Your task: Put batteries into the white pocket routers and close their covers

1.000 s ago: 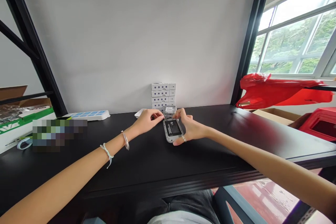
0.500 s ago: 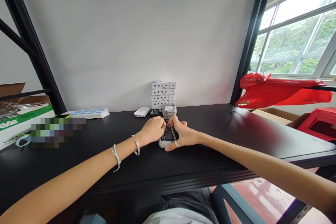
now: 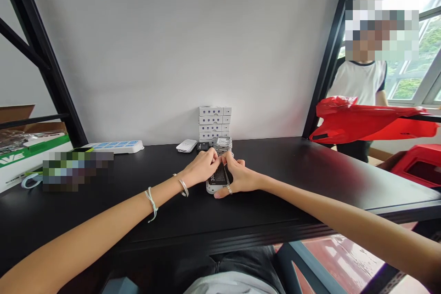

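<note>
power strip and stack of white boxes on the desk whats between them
In the head view, a small white device and a small black item lie between the power strip and the white boxes.

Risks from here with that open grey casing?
The metal ring on the right hand sits right by the black battery in the grey casing, so it might bridge exposed contacts. The left hand works close to the stack of grey units, which could get knocked over.

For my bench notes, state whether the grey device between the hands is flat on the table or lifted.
Flat: the grey device rests on the black tabletop, under the left hand and right hand.
</note>
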A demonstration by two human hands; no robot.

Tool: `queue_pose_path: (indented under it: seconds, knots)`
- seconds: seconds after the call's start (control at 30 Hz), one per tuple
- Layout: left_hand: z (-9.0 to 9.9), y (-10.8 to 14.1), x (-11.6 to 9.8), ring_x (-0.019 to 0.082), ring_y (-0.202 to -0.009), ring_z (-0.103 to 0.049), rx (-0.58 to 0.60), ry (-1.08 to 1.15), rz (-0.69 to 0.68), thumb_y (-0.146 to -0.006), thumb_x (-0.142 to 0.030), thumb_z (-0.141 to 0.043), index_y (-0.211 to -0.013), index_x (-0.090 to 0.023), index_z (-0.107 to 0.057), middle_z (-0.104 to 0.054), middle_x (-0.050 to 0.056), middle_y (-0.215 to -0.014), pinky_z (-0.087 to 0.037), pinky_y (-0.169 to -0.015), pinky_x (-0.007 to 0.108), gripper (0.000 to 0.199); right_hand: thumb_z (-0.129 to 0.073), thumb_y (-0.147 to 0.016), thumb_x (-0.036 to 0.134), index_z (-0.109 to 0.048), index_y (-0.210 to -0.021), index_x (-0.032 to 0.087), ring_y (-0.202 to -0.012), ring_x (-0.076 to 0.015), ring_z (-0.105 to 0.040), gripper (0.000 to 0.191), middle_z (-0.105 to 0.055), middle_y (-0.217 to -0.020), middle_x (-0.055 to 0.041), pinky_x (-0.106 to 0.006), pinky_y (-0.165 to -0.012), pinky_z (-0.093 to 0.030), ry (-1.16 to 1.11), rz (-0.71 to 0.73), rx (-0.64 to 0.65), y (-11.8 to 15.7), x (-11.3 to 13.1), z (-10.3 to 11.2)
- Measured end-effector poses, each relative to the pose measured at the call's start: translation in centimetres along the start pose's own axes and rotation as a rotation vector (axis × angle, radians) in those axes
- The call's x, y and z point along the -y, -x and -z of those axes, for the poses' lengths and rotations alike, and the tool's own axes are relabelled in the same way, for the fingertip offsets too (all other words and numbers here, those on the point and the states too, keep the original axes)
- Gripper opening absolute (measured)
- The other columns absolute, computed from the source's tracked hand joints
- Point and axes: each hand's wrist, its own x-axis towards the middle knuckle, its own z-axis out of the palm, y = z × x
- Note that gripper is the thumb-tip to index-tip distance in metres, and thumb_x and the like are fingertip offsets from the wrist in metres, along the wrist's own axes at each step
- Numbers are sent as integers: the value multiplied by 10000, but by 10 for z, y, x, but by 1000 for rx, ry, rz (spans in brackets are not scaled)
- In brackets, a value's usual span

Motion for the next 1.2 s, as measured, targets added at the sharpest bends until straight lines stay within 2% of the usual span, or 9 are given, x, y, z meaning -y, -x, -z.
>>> queue_pose_path:
  seconds: [0.1,0.2,0.37,0.5,0.7,0.87,0.97,1.07,1.2]
  knots:
    - [14,-5,8,183,-783,-636,200,366,31,-667,-349,-766,-1052,-193,-550,-653,58,-959,-517,-670,294,468,-728,-472,679,-234,-883,253,-961,-224,-411,771,-358,-1010,-12,-379,-823,-405,-26,-13,1,1,1,1]
    - [33,-14,21,193,-838,-649,420,646,91,-549,-296,-852,-1069,-178,-612,-632,97,-1087,-552,-719,318,584,-731,-454,690,-237,-898,251,-965,-233,-420,797,-368,-1025,-20,-389,-825,-405,-31,-33,-9,2,1,1]
    - [51,-46,56,184,-828,-669,106,645,213,-571,-290,-850,-1132,-185,-633,-666,91,-1051,-552,-789,324,611,-729,-459,694,-247,-935,249,-1026,-257,-410,811,-395,-1068,-31,-417,-899,-364,-50,-15,-3,3,0,2]
    - [44,-77,80,183,-740,-661,2,535,224,-614,-277,-826,-1122,-116,-636,-694,107,-900,-544,-763,350,566,-730,-462,692,-255,-939,251,-1036,-270,-405,805,-398,-1093,-39,-423,-906,-353,-57,-18,6,4,0,4]
    - [25,-100,94,248,-806,-647,-66,289,167,-554,-242,-840,-680,-143,-690,-688,60,-692,-497,-835,379,220,-734,-469,689,-247,-937,252,-1044,-269,-398,805,-395,-1130,-49,-403,-887,-357,-75,-13,27,4,0,3]
    - [24,-96,95,251,-885,-635,-89,152,84,-634,-237,-779,-750,-165,-701,-704,75,-841,-485,-862,368,157,-748,-501,636,-243,-935,254,-1073,-266,-417,768,-416,-1140,-46,-405,-893,-346,-102,44,-26,4,-1,5]
    - [28,-85,89,257,-1000,-599,-146,95,44,-685,-218,-724,-822,-174,-693,-674,83,-986,-438,-952,387,147,-725,-560,616,-234,-935,257,-1088,-257,-431,715,-428,-1132,-41,-420,-918,-328,-117,81,-168,-4,-4,22]
    - [32,-73,81,247,-1003,-596,-160,88,22,-711,-164,-667,-811,-176,-682,-666,76,-978,-423,-978,393,102,-724,-556,613,-231,-928,259,-1086,-257,-440,711,-421,-1129,-42,-434,-927,-324,-72,37,-316,-27,-14,45]
    - [36,-60,67,242,-974,-617,-161,156,63,-744,-149,-618,-839,-173,-670,-687,78,-928,-456,-955,396,111,-772,-496,560,-261,-925,254,-1069,-272,-453,734,-460,-1070,-29,-492,-966,-289,-7,-32,-323,-68,-39,63]
